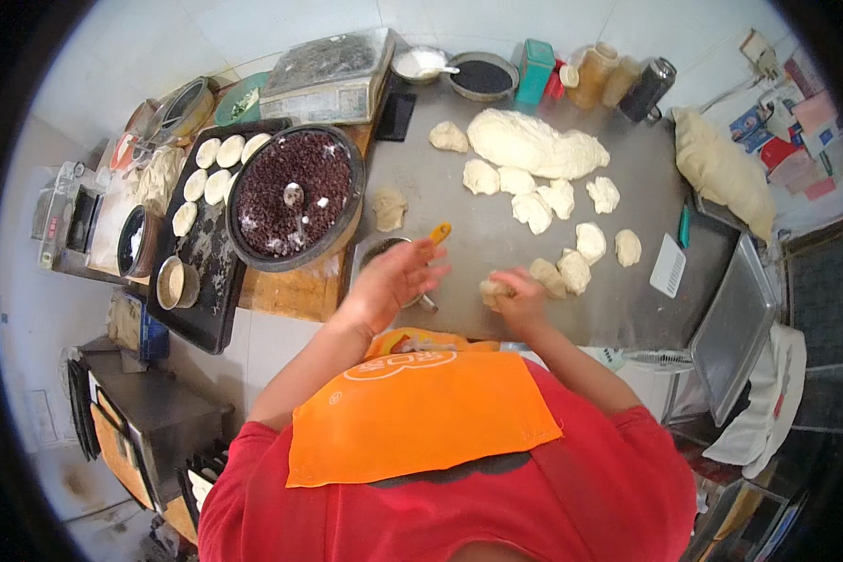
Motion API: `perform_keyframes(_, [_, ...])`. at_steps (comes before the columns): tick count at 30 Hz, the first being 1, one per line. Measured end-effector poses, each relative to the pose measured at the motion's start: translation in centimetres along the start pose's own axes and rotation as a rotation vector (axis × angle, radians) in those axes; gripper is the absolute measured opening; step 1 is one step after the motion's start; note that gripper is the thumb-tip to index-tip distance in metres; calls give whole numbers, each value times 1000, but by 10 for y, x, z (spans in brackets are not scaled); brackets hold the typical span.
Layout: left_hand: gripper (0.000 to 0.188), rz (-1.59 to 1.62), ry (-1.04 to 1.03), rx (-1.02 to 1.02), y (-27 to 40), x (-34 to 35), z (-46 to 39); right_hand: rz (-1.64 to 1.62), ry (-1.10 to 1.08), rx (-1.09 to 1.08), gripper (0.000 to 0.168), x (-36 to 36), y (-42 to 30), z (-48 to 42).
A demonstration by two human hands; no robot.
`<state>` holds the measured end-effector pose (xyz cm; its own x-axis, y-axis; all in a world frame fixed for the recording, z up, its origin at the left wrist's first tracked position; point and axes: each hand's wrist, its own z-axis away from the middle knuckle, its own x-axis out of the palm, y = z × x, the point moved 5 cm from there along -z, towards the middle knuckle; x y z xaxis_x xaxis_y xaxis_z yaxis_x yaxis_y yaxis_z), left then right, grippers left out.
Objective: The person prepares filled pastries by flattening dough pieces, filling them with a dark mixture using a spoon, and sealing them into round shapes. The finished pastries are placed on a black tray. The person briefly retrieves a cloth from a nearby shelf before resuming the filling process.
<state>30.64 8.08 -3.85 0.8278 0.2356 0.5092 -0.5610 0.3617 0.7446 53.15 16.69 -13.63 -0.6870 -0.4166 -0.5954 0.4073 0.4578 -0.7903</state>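
My right hand (527, 305) is closed on a small piece of dough (492, 289) near the front of the metal worktop (456, 211). My left hand (397, 279) is raised with its fingers extended, and nothing shows in it. Below that hand is a partly hidden metal bowl (385, 246); a yellow handle (440, 232) pokes out past the fingertips, its other end hidden. Several dough pieces (574, 272) lie right of my right hand, beside and behind it. Farther back rests a large dough mass (527, 144). One flattened dough piece (390, 209) lies beyond the left hand.
To the left, a large bowl of dark red filling (291, 193) with a spoon overlaps a black baking tray (207, 281) bearing dough rounds. A scale (323, 77) and a bowl of black seeds (483, 76) stand behind. A white scraper (668, 265) and metal tray (734, 330) are at right.
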Motion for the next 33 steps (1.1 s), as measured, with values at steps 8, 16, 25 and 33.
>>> perform_keyframes(8, [50,178,95,264,54,-18,25,-278,-26,-144,51,-2,-223,-95])
perform_keyframes(16, [34,163,316,473,105,-81,68,-389,382,-34,26,92,-269,-147])
perform_keyframes(25, [38,-296,644,732,135,-186,114,-248,161,-48,30,167,-325,-164])
perform_keyframes(33, [59,14,555,550,144,-199,127,-1189,102,316,38,189,-324,-199])
